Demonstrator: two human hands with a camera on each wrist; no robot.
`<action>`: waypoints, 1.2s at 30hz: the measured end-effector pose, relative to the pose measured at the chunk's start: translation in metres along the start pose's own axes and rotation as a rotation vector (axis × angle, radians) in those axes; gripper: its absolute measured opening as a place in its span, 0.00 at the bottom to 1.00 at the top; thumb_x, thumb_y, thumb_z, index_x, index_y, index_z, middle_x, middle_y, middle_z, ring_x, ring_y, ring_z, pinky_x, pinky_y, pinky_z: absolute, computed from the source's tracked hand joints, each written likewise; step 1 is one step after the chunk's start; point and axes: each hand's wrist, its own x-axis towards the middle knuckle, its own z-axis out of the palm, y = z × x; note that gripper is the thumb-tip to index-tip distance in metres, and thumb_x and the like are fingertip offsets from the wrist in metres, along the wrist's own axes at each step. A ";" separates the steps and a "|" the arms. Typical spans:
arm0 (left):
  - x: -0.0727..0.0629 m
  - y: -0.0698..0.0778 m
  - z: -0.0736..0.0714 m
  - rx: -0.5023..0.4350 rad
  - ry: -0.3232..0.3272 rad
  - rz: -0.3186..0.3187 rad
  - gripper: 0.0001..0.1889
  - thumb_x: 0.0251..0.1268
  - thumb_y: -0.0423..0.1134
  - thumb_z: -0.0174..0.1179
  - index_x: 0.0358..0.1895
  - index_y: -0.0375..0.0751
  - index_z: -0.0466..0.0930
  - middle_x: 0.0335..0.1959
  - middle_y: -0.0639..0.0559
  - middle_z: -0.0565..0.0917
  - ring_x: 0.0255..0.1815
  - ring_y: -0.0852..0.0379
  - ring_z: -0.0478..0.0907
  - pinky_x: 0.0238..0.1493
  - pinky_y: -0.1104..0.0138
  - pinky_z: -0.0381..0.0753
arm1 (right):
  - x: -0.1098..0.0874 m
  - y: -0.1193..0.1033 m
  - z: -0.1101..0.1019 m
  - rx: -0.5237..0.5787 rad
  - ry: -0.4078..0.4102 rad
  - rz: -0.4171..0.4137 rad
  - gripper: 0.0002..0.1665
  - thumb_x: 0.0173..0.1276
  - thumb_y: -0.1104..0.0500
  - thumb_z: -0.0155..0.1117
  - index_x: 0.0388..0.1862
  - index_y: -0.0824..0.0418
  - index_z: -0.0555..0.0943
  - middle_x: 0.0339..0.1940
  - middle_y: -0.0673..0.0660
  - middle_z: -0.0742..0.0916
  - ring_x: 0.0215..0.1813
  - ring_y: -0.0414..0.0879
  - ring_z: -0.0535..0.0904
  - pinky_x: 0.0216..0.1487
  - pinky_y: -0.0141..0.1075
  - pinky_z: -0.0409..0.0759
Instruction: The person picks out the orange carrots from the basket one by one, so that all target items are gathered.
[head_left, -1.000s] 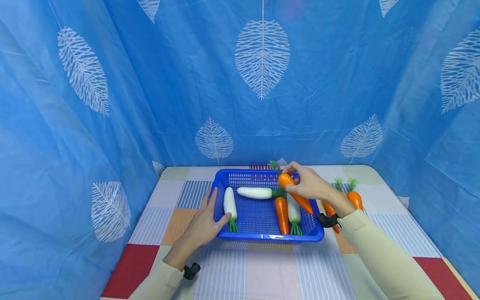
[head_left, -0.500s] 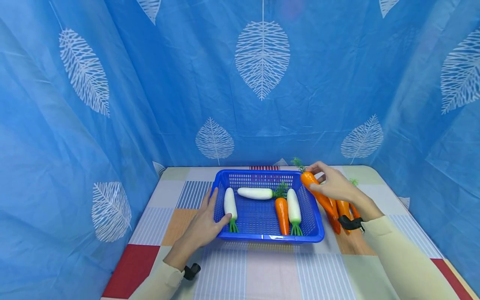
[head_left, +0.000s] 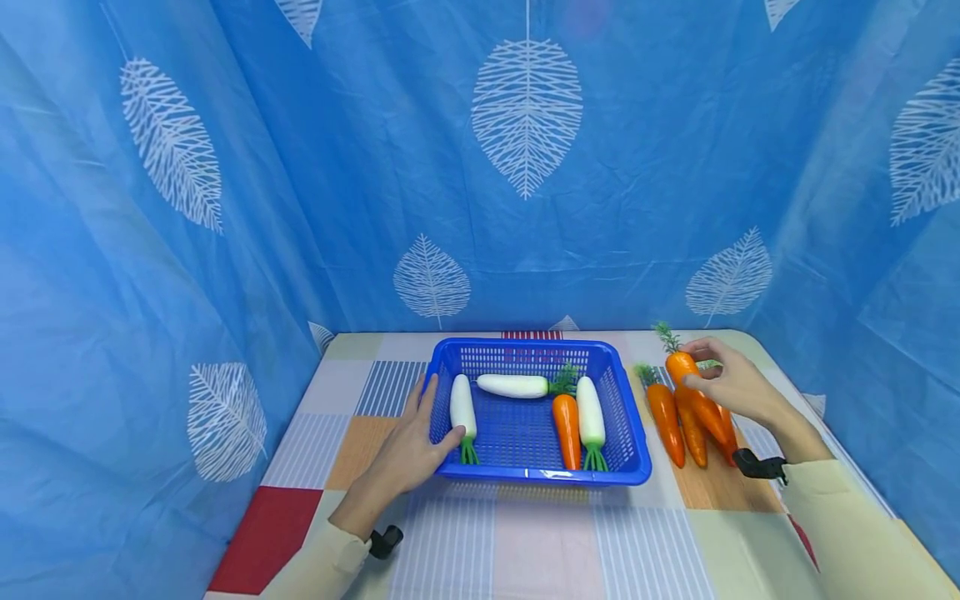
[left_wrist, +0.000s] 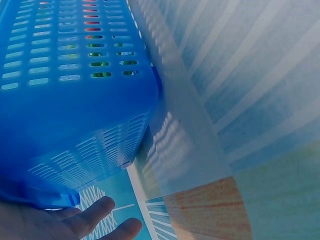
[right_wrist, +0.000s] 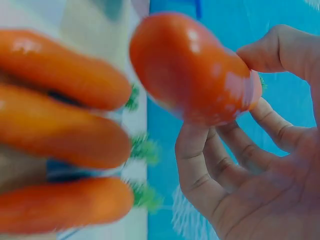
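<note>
My right hand [head_left: 738,387] pinches an orange toy carrot [head_left: 697,396] near its leafy top, over three carrots lying side by side on the table. In the right wrist view, thumb and fingertips hold this carrot [right_wrist: 175,65] beside the other carrots [right_wrist: 65,130]. My left hand [head_left: 408,450] rests at the left side of the blue plastic basket [head_left: 540,477], fingers straight outside and thumb across the rim. In the left wrist view two fingertips show below the basket [left_wrist: 75,110]. The basket holds one carrot [head_left: 566,429] and three white radishes [head_left: 462,408].
The table is covered by a patchwork cloth [head_left: 543,542] of checks and stripes. Blue curtains [head_left: 615,208] with white leaf prints hang at the back and both sides. The loose carrots [head_left: 663,421] lie just right of the basket.
My right hand has carried the carrot rightward from above the basket's right side to over the loose carrots on the table. My left hand has stayed at the basket's side.
</note>
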 end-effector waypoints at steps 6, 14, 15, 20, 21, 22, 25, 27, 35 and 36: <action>0.001 0.000 0.000 0.001 -0.001 -0.002 0.55 0.86 0.64 0.64 1.00 0.52 0.41 1.01 0.34 0.46 0.90 0.17 0.67 0.75 0.21 0.82 | -0.012 0.030 -0.007 -0.019 0.039 0.051 0.34 0.89 0.57 0.67 0.83 0.73 0.70 0.77 0.84 0.78 0.67 0.80 0.85 0.54 0.50 0.98; 0.001 0.001 0.000 0.002 -0.002 0.000 0.55 0.86 0.64 0.64 1.00 0.53 0.41 1.00 0.33 0.47 0.89 0.17 0.69 0.74 0.22 0.83 | -0.026 0.064 -0.009 -0.024 0.103 0.145 0.37 0.91 0.55 0.65 0.86 0.76 0.66 0.78 0.89 0.74 0.67 0.87 0.81 0.59 0.72 0.94; 0.001 0.001 -0.001 0.002 -0.002 0.000 0.55 0.86 0.63 0.64 1.00 0.52 0.41 1.00 0.33 0.47 0.90 0.17 0.68 0.74 0.22 0.83 | -0.027 0.067 -0.009 -0.024 0.113 0.149 0.38 0.91 0.55 0.65 0.86 0.76 0.66 0.78 0.89 0.74 0.67 0.88 0.81 0.59 0.73 0.94; 0.000 0.000 -0.001 0.005 0.000 -0.003 0.55 0.86 0.63 0.64 1.00 0.52 0.41 1.00 0.33 0.47 0.89 0.18 0.69 0.74 0.22 0.84 | -0.029 0.081 -0.010 -0.024 0.133 0.172 0.38 0.91 0.55 0.64 0.86 0.77 0.66 0.78 0.90 0.73 0.66 0.89 0.80 0.55 0.71 0.95; 0.000 0.000 0.000 0.005 0.000 -0.005 0.55 0.86 0.63 0.64 1.00 0.52 0.41 1.00 0.33 0.47 0.89 0.18 0.69 0.74 0.22 0.83 | -0.030 0.083 -0.010 -0.023 0.132 0.178 0.39 0.91 0.55 0.64 0.86 0.77 0.65 0.77 0.90 0.73 0.66 0.89 0.80 0.54 0.70 0.96; 0.000 0.000 0.000 0.006 -0.001 -0.007 0.55 0.86 0.63 0.64 1.00 0.52 0.41 1.00 0.33 0.47 0.89 0.18 0.69 0.74 0.22 0.83 | -0.030 0.084 -0.010 -0.024 0.134 0.186 0.39 0.91 0.55 0.65 0.86 0.77 0.66 0.77 0.90 0.73 0.66 0.89 0.80 0.53 0.68 0.97; 0.000 0.000 0.000 0.003 -0.001 -0.011 0.55 0.86 0.63 0.64 1.00 0.52 0.41 1.00 0.34 0.47 0.90 0.18 0.68 0.75 0.21 0.82 | -0.032 0.088 -0.010 -0.023 0.128 0.210 0.40 0.90 0.54 0.65 0.86 0.78 0.65 0.77 0.91 0.73 0.65 0.88 0.79 0.53 0.65 0.98; 0.000 0.000 0.000 0.000 -0.001 -0.012 0.55 0.86 0.64 0.64 1.00 0.52 0.41 1.00 0.34 0.46 0.90 0.18 0.67 0.75 0.21 0.82 | -0.033 0.091 -0.010 -0.030 0.130 0.222 0.41 0.90 0.54 0.65 0.86 0.78 0.65 0.76 0.91 0.73 0.64 0.88 0.80 0.52 0.64 0.98; 0.000 -0.001 0.000 0.008 0.004 0.000 0.55 0.85 0.65 0.64 1.00 0.50 0.42 1.00 0.33 0.47 0.88 0.18 0.71 0.73 0.24 0.85 | -0.033 0.105 -0.004 -0.073 0.149 0.248 0.40 0.88 0.55 0.67 0.85 0.77 0.66 0.75 0.91 0.73 0.65 0.88 0.78 0.55 0.69 0.96; 0.000 -0.001 0.000 0.008 0.004 0.000 0.55 0.85 0.65 0.64 1.00 0.50 0.42 1.00 0.33 0.47 0.88 0.18 0.71 0.73 0.24 0.85 | -0.033 0.107 -0.003 -0.079 0.148 0.251 0.40 0.88 0.55 0.67 0.85 0.77 0.67 0.75 0.91 0.74 0.65 0.88 0.77 0.56 0.70 0.95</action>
